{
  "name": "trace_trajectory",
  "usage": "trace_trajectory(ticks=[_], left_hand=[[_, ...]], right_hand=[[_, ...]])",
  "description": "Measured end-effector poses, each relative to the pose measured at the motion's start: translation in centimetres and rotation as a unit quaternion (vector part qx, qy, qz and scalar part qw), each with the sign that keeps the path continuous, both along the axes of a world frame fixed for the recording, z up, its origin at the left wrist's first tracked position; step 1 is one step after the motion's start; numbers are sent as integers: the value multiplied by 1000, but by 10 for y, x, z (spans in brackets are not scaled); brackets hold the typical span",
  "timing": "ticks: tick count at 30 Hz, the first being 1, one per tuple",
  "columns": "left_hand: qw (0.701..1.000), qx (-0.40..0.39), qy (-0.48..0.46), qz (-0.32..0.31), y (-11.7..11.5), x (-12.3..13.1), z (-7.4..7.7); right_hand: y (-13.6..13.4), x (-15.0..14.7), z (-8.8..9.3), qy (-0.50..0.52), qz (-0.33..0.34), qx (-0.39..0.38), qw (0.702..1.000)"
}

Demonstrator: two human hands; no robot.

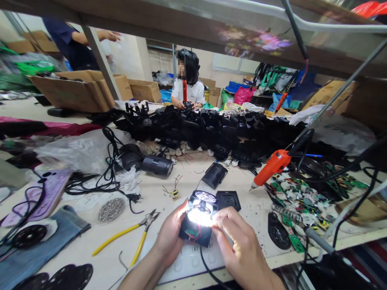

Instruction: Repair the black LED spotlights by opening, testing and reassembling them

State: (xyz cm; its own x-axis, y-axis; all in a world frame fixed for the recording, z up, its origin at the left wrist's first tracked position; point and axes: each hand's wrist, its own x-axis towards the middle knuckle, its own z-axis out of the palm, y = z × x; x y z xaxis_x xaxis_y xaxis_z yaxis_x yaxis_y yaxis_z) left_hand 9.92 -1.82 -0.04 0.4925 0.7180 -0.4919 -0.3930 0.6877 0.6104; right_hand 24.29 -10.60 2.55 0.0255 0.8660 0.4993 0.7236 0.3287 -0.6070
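A black lamp housing (198, 237) with a glaring white light sits between my two hands. A round perforated grille shows at its top, and thin red wires and a bit of green board lie in its lower part. My left hand (169, 233) grips the housing's left side. The bent fingers of my right hand (240, 241) press at its right edge beside the light; glare hides exactly what the fingertips touch. A black cable (208, 268) runs down from below the housing. Just beyond lie a black cover (214, 175) and a square black part (228, 200).
Yellow-handled cutters (140, 231), a dish of screws (111, 210) and a small wired board (174, 195) lie to the left. An orange electric screwdriver (271, 168) hangs at right over heaped circuit boards (305, 197). Black parts (193, 129) pile up before a seated co-worker (190, 90).
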Motion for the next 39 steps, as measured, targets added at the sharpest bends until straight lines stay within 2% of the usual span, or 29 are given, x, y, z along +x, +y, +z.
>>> trace_trajectory(ticks=[4, 8, 14, 19, 25, 39], left_hand=[[999, -14, -20, 23, 3, 3, 0], [998, -33, -33, 44, 3, 7, 6], [999, -10, -31, 22, 0, 10, 15], [1000, 2, -24, -3, -1, 10, 13], [996, -59, -55, -24, 2, 11, 13], [998, -48, -49, -10, 3, 9, 10]], right_hand=[[-4, -5, 2, -12, 5, 15, 1000], [-3, -6, 2, 11, 3, 36, 999], [-4, -6, 3, 18, 8, 48, 999], [-5, -8, 6, 33, 7, 50, 998], [-3, -11, 10, 32, 6, 68, 997], [0, -16, 10, 39, 17, 76, 996]])
